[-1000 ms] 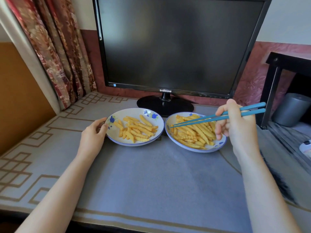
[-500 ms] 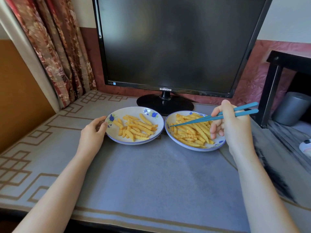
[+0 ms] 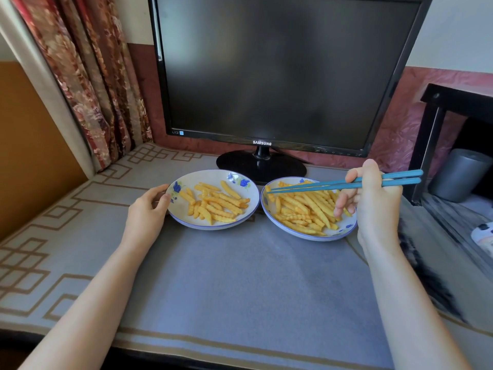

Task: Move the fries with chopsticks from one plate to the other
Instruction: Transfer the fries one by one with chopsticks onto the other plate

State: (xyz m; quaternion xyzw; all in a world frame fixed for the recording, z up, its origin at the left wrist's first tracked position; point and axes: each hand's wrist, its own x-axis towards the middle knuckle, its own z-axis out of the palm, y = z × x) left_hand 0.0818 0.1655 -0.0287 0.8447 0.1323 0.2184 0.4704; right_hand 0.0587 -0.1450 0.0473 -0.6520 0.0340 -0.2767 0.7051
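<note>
the right hand (image 3: 373, 206) grips the blue chopsticks (image 3: 333, 185); their tips are close together over the fries (image 3: 306, 209) on the right plate (image 3: 344, 233), in front of the monitor (image 3: 280, 70). the left hand (image 3: 148, 209) holds the rim of the left plate (image 3: 213, 227), also before the monitor.

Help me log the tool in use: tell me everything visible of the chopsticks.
The chopsticks are a teal-blue pair, smooth and plastic-looking, thicker at the back ends and tapering to the tips. They lie nearly level and almost parallel, pointing left, tips close together over the fries near the far-left rim of the right plate. The right hand grips them behind mid-length. No fry looks pinched; whether the tips touch one I cannot tell.
</note>
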